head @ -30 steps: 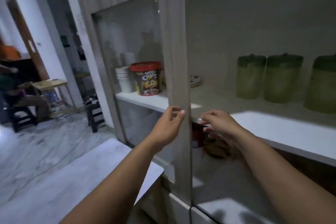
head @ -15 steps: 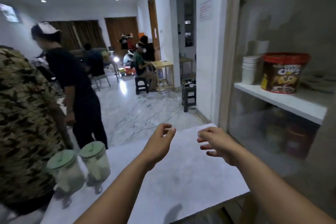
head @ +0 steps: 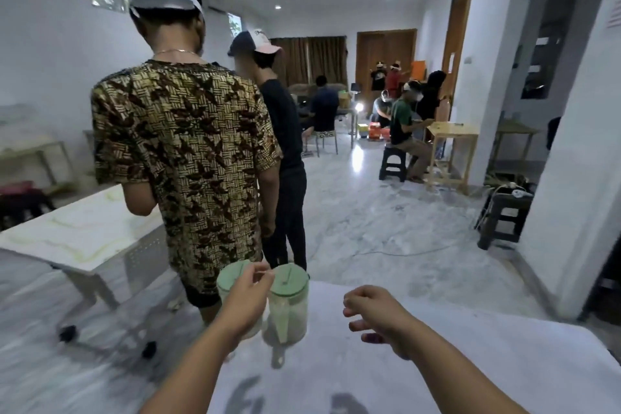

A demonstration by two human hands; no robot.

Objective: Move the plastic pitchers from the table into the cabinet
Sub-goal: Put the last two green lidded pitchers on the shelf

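Note:
Two clear plastic pitchers with pale green lids stand side by side at the far left corner of the white table (head: 437,363). The right pitcher (head: 289,304) is in full view, its handle toward me. My left hand (head: 247,296) hovers in front of the left pitcher (head: 230,281) and hides most of it; its fingers are apart and grip nothing. My right hand (head: 376,316) hangs over the table to the right of the pitchers, fingers loosely curled and empty. The cabinet is out of view.
A person in a brown patterned shirt (head: 188,158) stands just beyond the pitchers, back turned, with a second person in black (head: 285,151) beside. A white marble-top table (head: 77,232) stands at left. Black stools (head: 504,218) and seated people fill the right background.
My view has swung left, away from the cabinet door to the table. The pitchers are now straight ahead, and my left hand has reached up to the left one.

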